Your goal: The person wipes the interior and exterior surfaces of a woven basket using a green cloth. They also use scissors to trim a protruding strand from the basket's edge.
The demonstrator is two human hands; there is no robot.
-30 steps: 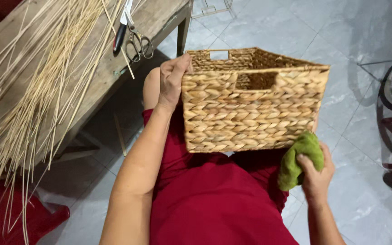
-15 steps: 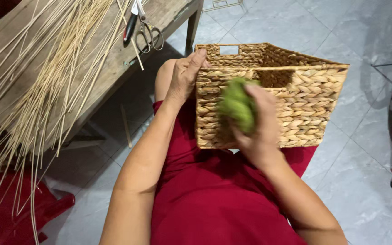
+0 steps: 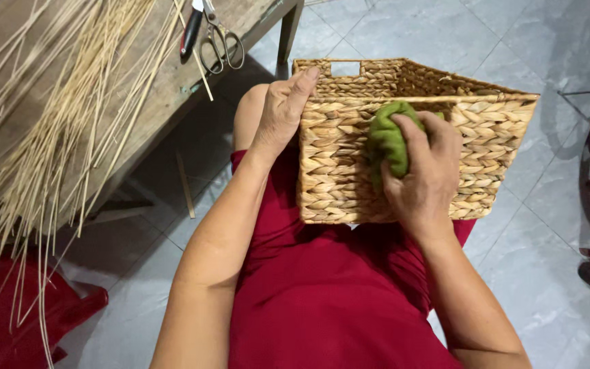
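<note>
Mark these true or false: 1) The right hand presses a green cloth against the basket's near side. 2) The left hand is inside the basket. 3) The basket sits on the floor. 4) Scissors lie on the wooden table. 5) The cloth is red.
1) True: the right hand holds the green cloth against the near side of the basket.
2) False: the left hand grips the basket's left corner from outside.
3) False: the basket rests on the person's lap, on the red garment.
4) True: scissors lie on the wooden table, beside the reeds.
5) False: the cloth is green; the garment is red.
</note>
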